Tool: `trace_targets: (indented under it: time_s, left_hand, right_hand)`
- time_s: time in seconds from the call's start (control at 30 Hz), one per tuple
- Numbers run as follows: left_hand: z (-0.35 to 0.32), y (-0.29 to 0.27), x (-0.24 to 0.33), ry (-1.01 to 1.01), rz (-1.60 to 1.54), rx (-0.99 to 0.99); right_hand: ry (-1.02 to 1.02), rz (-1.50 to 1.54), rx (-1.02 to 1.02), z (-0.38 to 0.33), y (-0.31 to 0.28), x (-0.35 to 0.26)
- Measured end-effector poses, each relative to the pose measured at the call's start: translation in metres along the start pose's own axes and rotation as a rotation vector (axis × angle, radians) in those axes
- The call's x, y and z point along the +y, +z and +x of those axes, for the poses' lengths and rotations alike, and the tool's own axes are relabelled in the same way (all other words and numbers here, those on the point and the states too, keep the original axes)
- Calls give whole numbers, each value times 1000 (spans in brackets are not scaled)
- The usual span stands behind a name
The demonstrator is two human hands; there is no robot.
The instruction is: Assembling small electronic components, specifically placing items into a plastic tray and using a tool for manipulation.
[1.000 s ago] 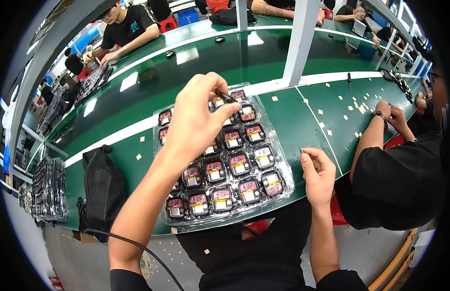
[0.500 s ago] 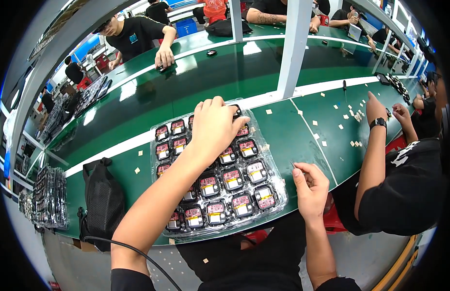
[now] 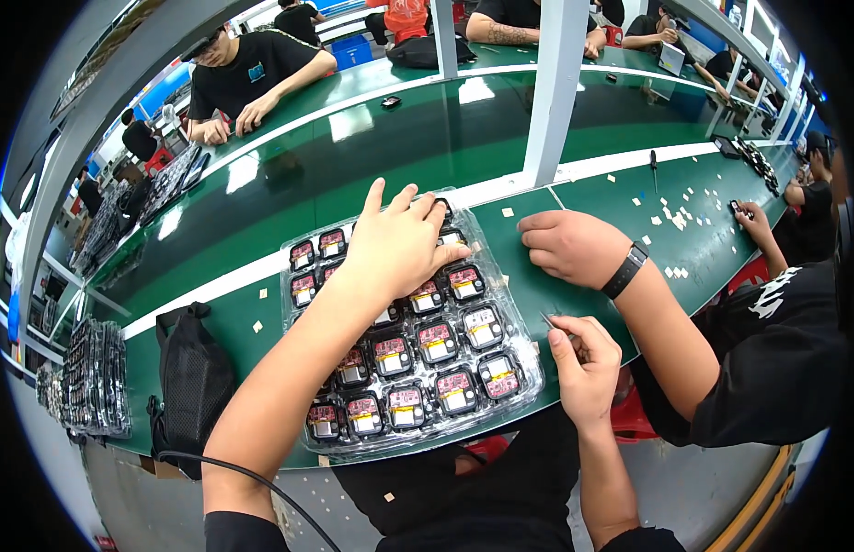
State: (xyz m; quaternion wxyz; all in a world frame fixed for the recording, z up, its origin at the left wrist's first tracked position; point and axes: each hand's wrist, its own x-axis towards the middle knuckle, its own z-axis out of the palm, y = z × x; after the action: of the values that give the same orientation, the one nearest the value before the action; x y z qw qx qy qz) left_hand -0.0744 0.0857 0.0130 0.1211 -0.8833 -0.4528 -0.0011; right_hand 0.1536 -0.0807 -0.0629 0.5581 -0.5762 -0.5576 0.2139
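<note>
A clear plastic tray [image 3: 528,382] lies in front of me, its pockets filled with rows of small square black device housings [image 3: 406,405]. Inside these housings red circuit boards and silvery parts show. Over the tray's far rows my left hand [image 3: 390,241] is spread with its fingers apart, hiding several housings beneath it. To the right of the tray, my right hand [image 3: 588,363] is closed in a pinch on a thin pointed metal tool [image 3: 547,320]. Only the tool's tip shows, so its exact kind is unclear.
A neighbour's hand [image 3: 574,247] with a dark wristband reaches in beside the tray's right edge. Small pale squares [image 3: 675,221] and a screwdriver [image 3: 654,159] lie to the right. Left are a black bag [image 3: 197,386] and stacked trays [image 3: 97,377]. A white post [image 3: 554,101] stands ahead.
The neighbour's hand with the wristband has come leftward, close to my tray. My left hand's fingers have spread. Across the belt, a worker's hands have drawn back from a small dark part.
</note>
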Motion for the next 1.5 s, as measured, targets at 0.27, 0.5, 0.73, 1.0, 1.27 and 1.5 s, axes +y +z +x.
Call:
trace_targets:
  time_s: [0.27, 0.5, 0.73, 1.0, 1.27, 1.5]
  left_hand:
    - [-2, 12, 1, -63, -230, -97]
    - [-29, 22, -10, -175, -315, 10]
    - [-32, 23, -17, -183, -344, -19]
    - [-83, -22, -2, -138, -445, 313]
    - [-241, -19, 14, -138, -672, 513]
    - [-408, 26, 64, -243, -527, 387]
  right_hand:
    - [-71, -8, 20, 1, 2, 2]
    - [-96, -46, 19, 2, 3, -1]
    - [-34, -26, 10, 3, 7, -5]
    - [-23, -84, 37, -3, 0, 11]
    - [-86, -120, 26, 0, 3, 29]
    - [-63, -102, 33, 3, 4, 45]
